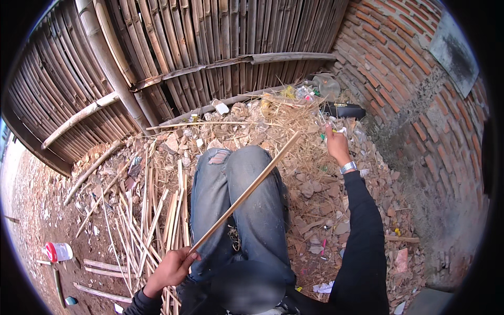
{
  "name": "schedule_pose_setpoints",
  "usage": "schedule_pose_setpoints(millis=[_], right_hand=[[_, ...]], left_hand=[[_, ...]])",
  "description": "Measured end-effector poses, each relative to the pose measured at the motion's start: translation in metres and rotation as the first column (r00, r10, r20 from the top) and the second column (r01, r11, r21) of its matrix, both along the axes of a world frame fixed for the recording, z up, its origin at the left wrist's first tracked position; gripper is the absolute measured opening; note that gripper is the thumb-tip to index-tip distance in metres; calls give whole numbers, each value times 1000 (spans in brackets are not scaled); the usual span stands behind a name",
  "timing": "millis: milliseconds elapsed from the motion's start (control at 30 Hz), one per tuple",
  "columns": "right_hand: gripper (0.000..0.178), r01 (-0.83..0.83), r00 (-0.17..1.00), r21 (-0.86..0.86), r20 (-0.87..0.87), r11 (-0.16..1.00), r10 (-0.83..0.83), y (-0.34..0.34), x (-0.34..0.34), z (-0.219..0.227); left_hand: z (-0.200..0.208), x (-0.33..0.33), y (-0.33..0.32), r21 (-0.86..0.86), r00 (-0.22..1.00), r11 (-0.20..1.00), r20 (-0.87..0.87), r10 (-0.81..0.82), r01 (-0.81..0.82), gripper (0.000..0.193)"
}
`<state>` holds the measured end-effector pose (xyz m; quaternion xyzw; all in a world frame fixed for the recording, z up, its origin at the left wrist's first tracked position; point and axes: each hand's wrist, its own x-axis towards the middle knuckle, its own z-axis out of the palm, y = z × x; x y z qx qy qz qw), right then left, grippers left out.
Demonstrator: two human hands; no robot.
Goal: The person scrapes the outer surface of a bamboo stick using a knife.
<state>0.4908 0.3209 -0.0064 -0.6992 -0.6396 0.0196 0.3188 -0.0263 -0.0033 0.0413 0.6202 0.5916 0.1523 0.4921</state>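
Observation:
My left hand (172, 270) is closed round the lower end of a long, pale bamboo strip (247, 193). The strip slants up to the right across my knees in jeans (215, 176), its far end free in the air. Out to the right, my right hand (336, 144), with a metal watch at the wrist, is closed with the thumb side up. A thin thing seems to stick up from its fingers, too small to name. Bamboo shavings (289, 113) lie heaped just beyond it. Several split bamboo strips (173, 218) lie on the ground beside my left leg.
A bamboo slat fence (220, 37) stands ahead, with a brick wall (409, 68) on the right. Near the corner lie a black case (344, 110) and a clear plastic container (326, 86). A red-lidded tub (59, 252) rests at far left. Rubble and litter cover the ground.

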Motion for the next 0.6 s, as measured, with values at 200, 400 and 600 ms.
schedule_pose_setpoints(millis=[200, 400, 600], right_hand=[[75, -97, 952, 74, -283, 993, 114, -51, -62, 54], [62, -509, 857, -210, -33, 835, 514, -163, -185, 74], [57, -540, 817, -186, 121, 821, 564, -187, -192, 56]], left_hand=[[0, 27, 33, 123, 997, 992, 63, -40, 32, 25], [-7, 74, 77, 450, 992, 890, -124, -13, 68, 18], [-4, 95, 86, 445, 971, 891, -240, 18, 93, 17]])
